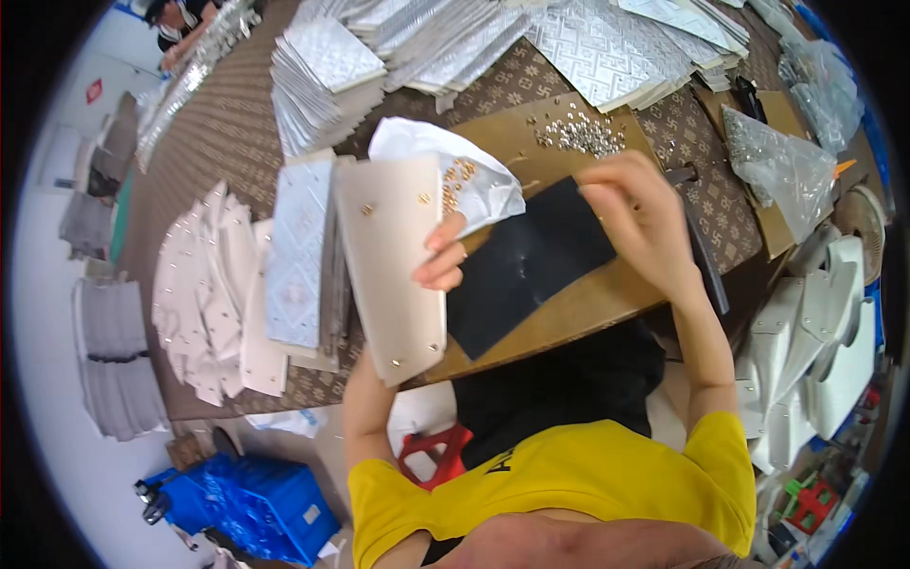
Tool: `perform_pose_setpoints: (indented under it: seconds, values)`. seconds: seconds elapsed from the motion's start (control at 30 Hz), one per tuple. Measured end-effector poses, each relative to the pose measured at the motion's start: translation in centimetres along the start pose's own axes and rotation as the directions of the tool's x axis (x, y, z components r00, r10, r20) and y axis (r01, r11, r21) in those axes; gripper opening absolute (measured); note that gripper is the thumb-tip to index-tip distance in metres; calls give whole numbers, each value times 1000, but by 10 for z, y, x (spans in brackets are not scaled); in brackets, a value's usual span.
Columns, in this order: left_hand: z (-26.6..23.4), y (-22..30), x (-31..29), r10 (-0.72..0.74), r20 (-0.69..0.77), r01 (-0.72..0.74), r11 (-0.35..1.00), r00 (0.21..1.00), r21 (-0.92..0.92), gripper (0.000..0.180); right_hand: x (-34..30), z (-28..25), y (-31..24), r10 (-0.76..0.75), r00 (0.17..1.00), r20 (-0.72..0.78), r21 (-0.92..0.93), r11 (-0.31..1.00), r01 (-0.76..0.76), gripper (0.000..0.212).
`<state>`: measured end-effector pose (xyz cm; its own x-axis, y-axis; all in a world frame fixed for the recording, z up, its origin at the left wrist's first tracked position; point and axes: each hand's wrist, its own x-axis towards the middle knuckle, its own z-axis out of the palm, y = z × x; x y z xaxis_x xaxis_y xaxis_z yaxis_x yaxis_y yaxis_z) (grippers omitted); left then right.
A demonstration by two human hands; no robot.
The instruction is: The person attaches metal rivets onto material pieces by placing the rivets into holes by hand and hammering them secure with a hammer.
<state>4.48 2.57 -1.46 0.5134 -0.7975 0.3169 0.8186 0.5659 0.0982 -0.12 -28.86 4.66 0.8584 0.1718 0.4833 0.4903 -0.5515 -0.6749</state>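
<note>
My left hand point(444, 258) is closed on the right edge of a cream panel point(393, 303), held tilted up. Small metal studs show near the panel's corners. Over the far right corner of a black mat point(531, 270), my right hand point(637, 204) hovers with fingers bent together; whatever they hold, if anything, is too small to make out. A heap of silver studs point(580, 133) lies just beyond that hand. Gold-coloured studs point(457, 180) rest on white crumpled paper point(493, 185) behind the panel. The mat lies on a brown board point(607, 280).
Stacks of silver quilted panels point(332, 71) line the far side. Cream studded pieces point(213, 294) pile up at left; more pale pieces point(806, 332) stand at right. A dark bar-like tool point(706, 251) lies beside my right forearm. A blue crate point(256, 503) sits lower left. Another person point(180, 33) is far left.
</note>
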Motion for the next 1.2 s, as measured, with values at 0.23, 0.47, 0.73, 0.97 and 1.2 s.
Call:
perform_pose_setpoints:
  seconds: [0.23,0.47,0.73,0.97,1.2]
  values:
    - [-9,-13,9,-44,-181,49,998,982,25,53,55,98,22,22,960,280,715,663,-224,17]
    - [28,-1,-33,500,-503,91,639,705,764,54,46,84,35,182,900,397,790,432,-435,15]
    - [111,-5,-58,857,-244,477,-2,454,879,46,41,84,27,349,839,416,762,370,-532,24]
    - [238,118,-182,916,240,843,-393,322,367,50,39,97,22,285,845,452,768,356,-532,26]
    - [147,86,-177,907,74,906,-419,415,65,47,36,99,29,306,833,461,730,403,-552,24]
